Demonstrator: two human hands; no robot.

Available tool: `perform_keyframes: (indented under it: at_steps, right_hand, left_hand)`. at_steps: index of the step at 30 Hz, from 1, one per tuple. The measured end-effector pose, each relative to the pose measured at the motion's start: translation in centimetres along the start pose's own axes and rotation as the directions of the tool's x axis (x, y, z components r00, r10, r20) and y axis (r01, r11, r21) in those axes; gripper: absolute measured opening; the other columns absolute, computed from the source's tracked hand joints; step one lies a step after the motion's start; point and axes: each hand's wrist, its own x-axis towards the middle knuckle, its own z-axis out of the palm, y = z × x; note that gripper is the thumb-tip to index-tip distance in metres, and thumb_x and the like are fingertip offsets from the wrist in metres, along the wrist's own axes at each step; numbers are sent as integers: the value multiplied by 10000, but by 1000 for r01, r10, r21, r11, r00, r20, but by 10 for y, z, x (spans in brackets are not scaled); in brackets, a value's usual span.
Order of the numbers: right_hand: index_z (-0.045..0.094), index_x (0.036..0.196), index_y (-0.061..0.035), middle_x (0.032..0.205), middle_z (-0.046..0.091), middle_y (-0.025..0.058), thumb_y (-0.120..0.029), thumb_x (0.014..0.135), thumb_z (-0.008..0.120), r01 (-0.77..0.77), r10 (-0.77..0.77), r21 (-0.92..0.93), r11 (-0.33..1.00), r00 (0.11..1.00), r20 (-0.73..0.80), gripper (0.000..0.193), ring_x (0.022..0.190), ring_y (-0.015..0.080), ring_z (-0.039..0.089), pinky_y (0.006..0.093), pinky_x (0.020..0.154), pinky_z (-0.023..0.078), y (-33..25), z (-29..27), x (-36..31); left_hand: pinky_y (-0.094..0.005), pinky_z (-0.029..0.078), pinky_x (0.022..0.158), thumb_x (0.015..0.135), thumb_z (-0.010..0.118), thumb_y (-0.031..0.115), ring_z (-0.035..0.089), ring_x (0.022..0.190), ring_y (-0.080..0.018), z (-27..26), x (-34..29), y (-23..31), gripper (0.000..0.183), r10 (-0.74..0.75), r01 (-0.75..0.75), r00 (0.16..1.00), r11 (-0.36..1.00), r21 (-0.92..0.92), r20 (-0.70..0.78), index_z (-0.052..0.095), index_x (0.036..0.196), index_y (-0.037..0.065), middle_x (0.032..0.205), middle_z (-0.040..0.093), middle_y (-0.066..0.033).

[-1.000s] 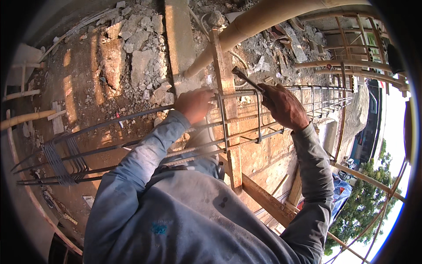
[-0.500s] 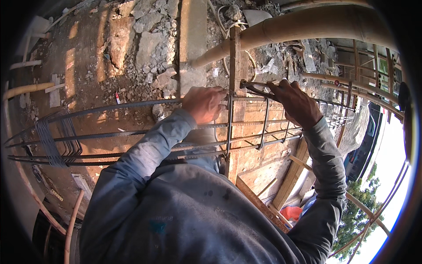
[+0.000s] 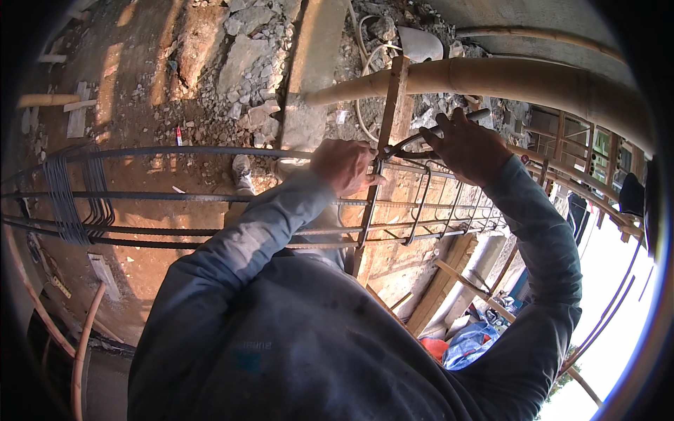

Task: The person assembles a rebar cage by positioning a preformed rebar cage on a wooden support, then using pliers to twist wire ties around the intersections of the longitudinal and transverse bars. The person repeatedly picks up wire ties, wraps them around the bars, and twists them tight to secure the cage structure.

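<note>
A long cage of ribbed steel rebar (image 3: pixel 168 196) runs across in front of me. My left hand (image 3: pixel 342 165) is closed round its top bar, right beside an upright stirrup (image 3: pixel 370 210). In my right hand (image 3: pixel 469 149) is a pair of pincers (image 3: pixel 413 145), one handle sticking out past the fingers. The jaws meet the corner where stirrup and top bar cross, close to my left fingertips. Whether wire sits in the jaws is too small to tell. Another stirrup (image 3: pixel 421 203) stands to the right.
A bunch of loose stirrups (image 3: pixel 60 196) hangs on the bars at the left. A wooden post (image 3: pixel 394 105) rises behind the cage, crossed by a thick bamboo pole (image 3: pixel 505 76). Broken concrete rubble (image 3: pixel 253 77) covers the ground beyond. A blue plastic bag (image 3: pixel 470 344) lies at lower right.
The pincers have come down onto the bar crossing, and my right hand has turned with them, so a handle now shows above it. My left hand stays on the top bar. The whole view has shifted.
</note>
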Motion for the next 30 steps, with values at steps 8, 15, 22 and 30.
perform_keyframes:
  at_steps: [8, 15, 22, 30]
  right_hand:
    - [761, 1107, -115, 1000, 731, 51, -243, 1003, 558, 154, -156, -37, 987, 984, -85, 262, 1112, 286, 666, 392, 986, 540, 6, 1, 22]
    - [701, 899, -137, 843, 663, 59, -248, 933, 685, 243, -230, 163, 956, 969, -91, 118, 922, 248, 691, 413, 828, 571, 31, -3, 31]
    - [683, 939, 0, 829, 728, 121, -282, 1007, 690, -244, -439, 721, 649, 654, 616, 291, 729, 217, 735, 396, 689, 593, 59, 6, 57]
    - [670, 949, -18, 795, 671, 102, -353, 848, 878, -429, -108, 832, 351, 864, 491, 407, 740, 217, 627, 405, 711, 522, -27, 7, -11]
  left_hand:
    - [-457, 595, 742, 875, 713, 694, 768, 855, -290, -4, 1, 1, 672, 36, -35, 999, 999, -14, 24, 750, 1168, 91, 1043, 776, -84]
    - [-449, 597, 771, 869, 746, 657, 768, 893, -278, -6, -2, 0, 656, 59, -64, 996, 995, -79, -62, 737, 1209, 97, 1063, 773, -65]
    - [-425, 573, 849, 864, 752, 651, 750, 975, -261, -7, -1, 1, 676, 28, -24, 999, 993, -119, 30, 709, 1252, 99, 1135, 749, -53]
    - [-450, 564, 832, 869, 763, 604, 742, 981, -278, -10, 2, 1, 630, 6, 9, 995, 989, -146, 104, 714, 1231, 91, 1130, 727, -56]
